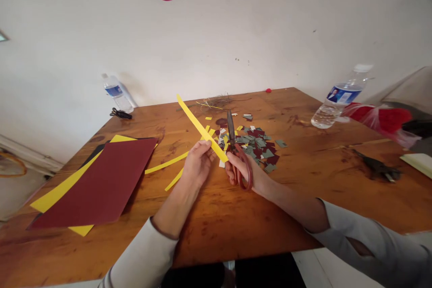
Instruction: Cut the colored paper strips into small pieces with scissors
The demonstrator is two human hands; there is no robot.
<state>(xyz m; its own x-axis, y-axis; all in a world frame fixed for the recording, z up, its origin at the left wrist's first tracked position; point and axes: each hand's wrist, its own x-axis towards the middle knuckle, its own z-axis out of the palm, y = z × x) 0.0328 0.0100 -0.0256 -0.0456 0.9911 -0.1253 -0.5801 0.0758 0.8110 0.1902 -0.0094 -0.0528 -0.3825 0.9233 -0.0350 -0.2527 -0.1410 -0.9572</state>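
A long yellow paper strip [193, 119] slants up and to the left above the table, pinched by my left hand [199, 162] near its lower part. My right hand [245, 168] holds scissors with red handles [249, 175], the dark blades pointing up and away from me. Its thumb and fingertips also touch the strip's lower end. Beyond both hands lies a heap of small cut paper pieces [261, 144] in grey-green, maroon, yellow and white. Two more yellow strips [167, 163] rest on the wood left of the heap, partly behind my left hand.
Maroon, yellow and black paper sheets [101, 180] overlap on the left of the wooden table [219, 234]. Water bottles stand at the back left [116, 92] and the right [340, 99]. Dark scissors [378, 166] lie at right; thin wires [216, 102] lie near the wall.
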